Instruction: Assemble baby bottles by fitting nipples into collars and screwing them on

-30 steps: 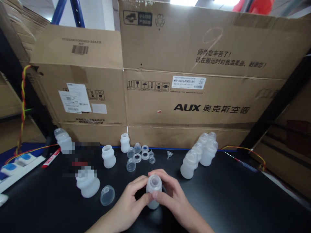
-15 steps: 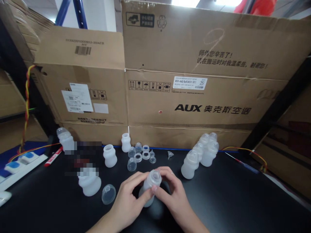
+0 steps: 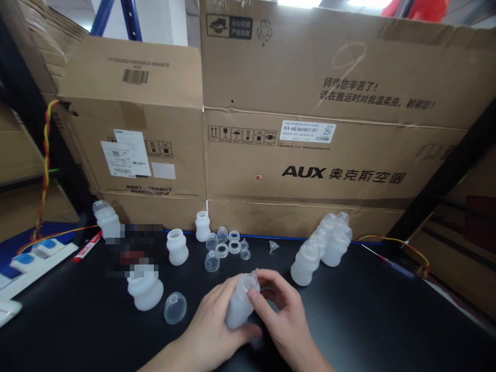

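Note:
A frosted white baby bottle (image 3: 238,310) leans to the right in front of me, a clear nipple and collar on its top. My left hand (image 3: 217,315) wraps round the bottle's body from the left, thumb below. At the bottle's neck, the fingers and thumb of my right hand (image 3: 279,302) close round the collar (image 3: 248,282). A clear dome cap (image 3: 175,308) lies on the table left of my left hand. Beyond the hands are white collar rings (image 3: 221,251), small clear caps (image 3: 212,262) and a loose nipple (image 3: 273,247).
Open bottles (image 3: 177,248) stand at the back left, another bottle (image 3: 145,289) nearer. Several capped bottles (image 3: 304,266) cluster at the right. A red marker (image 3: 87,247), a power strip (image 3: 42,263) and a screwdriver (image 3: 401,269) lie at the sides. Cardboard (image 3: 248,155) walls the back.
My left hand has shifted from the bottle's neck down round its body, its thumb now low. The bottle tilts more to the right. My right hand stays at the collar.

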